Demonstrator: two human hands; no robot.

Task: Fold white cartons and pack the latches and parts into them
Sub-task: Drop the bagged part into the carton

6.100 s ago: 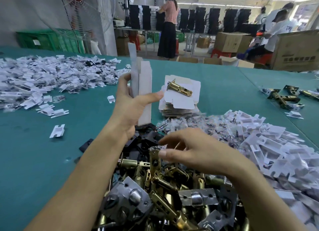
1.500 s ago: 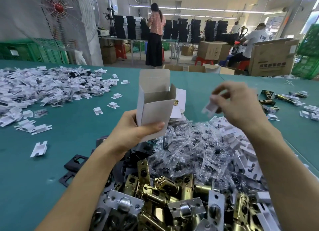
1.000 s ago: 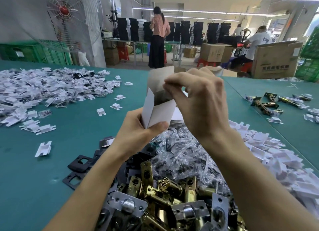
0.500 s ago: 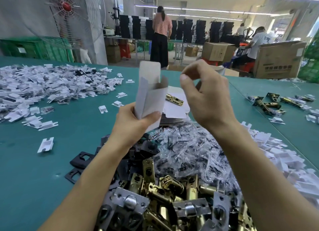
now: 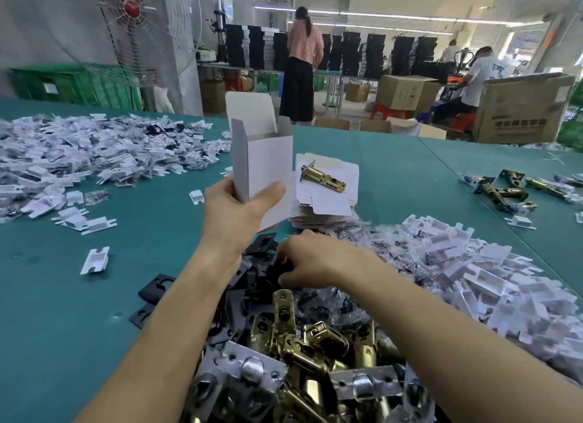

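Left grip (image 5: 240, 212) holds carton (image 5: 268, 167); right grip (image 5: 315, 260) among black plates (image 5: 257, 285), latches (image 5: 318, 335) beside.

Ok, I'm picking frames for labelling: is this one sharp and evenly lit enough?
Head view: the white carton in the left hand is crisp; the white plastic parts at the right edge are smeared; the ceiling strip lights blow out; the brass latches carry small glints; the wide lens leans the fan and stretches the corners.

White carton (image 5: 268, 167) upright, top flap open, gripped at its base by left hand (image 5: 239, 214). Brass latches (image 5: 299, 343) heaped in foreground. One latch (image 5: 323, 178) lies atop stack of flat cartons (image 5: 325, 204) just beside.
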